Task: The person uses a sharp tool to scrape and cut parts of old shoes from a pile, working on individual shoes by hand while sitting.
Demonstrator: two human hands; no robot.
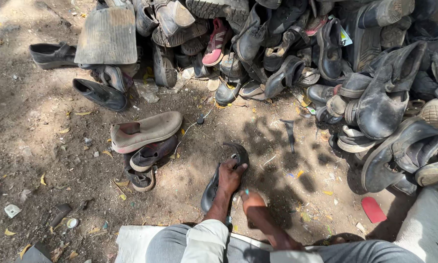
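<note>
Head view, looking down at dirt ground [39, 141]; left hand [230, 176] lies on a worn black leather shoe [214, 187] near centre, fingers clamped over its upper, shoe flat on the ground just ahead of the person's knees; right hand [252, 200] just right of it, fingers curled in, can't tell if it holds anything; beige slip-on shoe [146, 130] to the left w/ a dark sandal [152, 155] touching its near side; big heap of old dark shoes [326, 58] far & right; red insole piece [373, 209] near right.
</note>
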